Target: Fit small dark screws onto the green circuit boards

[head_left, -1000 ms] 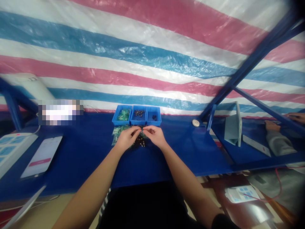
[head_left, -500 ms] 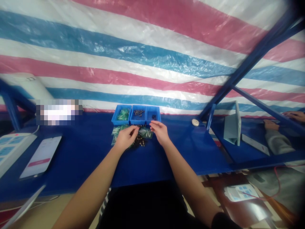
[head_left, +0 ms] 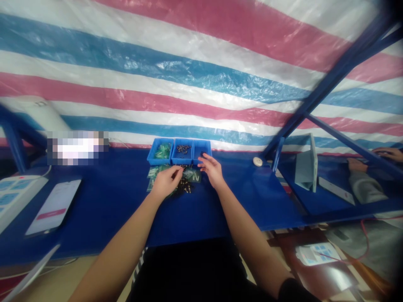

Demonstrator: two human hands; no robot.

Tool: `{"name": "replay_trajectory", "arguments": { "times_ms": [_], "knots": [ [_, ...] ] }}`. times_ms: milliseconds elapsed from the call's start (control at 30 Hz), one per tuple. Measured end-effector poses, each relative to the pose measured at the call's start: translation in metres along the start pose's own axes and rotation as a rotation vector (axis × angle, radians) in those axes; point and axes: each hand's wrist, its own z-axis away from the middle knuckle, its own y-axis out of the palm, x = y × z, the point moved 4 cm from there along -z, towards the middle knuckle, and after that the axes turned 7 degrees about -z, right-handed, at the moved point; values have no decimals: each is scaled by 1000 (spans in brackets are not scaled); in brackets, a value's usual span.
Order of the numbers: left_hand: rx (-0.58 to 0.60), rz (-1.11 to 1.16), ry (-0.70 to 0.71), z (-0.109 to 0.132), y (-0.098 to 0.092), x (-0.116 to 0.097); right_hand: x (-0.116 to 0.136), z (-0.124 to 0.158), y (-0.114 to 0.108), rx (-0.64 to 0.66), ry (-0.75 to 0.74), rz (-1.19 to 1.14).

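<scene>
My left hand (head_left: 166, 181) is closed in a pinch above small green plastic bags (head_left: 153, 172); what its fingertips hold is too small to make out. Just below those fingers lies a pile of small dark parts with gold-coloured tips (head_left: 186, 187). My right hand (head_left: 212, 171) has its fingers apart at the front of the right blue bin (head_left: 206, 147), which has a few dark pieces inside. In the middle blue bin (head_left: 182, 161) are several small dark metallic parts. Clear greenish pieces (head_left: 163, 150) fill part of the left blue bin (head_left: 156, 161).
A phone (head_left: 54, 206) and a white power strip (head_left: 19, 195) lie on the blue table (head_left: 110, 209) at left. A round cream-coloured object (head_left: 257, 161) sits right of the bins. Beyond the blue frame (head_left: 327, 84), another person's hand (head_left: 357, 165) rests near a tablet stand (head_left: 307, 167).
My right hand has moved slightly up towards the right bin and its fingers have spread. My left hand has stayed in place.
</scene>
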Motion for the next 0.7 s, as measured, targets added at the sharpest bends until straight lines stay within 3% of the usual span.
{"name": "replay_trajectory", "arguments": {
  "times_ms": [100,200,267,467,700],
  "knots": [
    [1,-17,-7,0,0,0,9,8,5,133,-45,205],
    [-8,-21,-3,0,0,0,14,24,16,524,-37,457],
    [-6,-21,-6,0,0,1,17,32,16,646,-42,619],
    [-5,-12,-14,1,0,2,17,36,13,771,-35,808],
    [-9,-2,-8,1,1,3,22,38,17,774,-24,1002]
  ]
}}
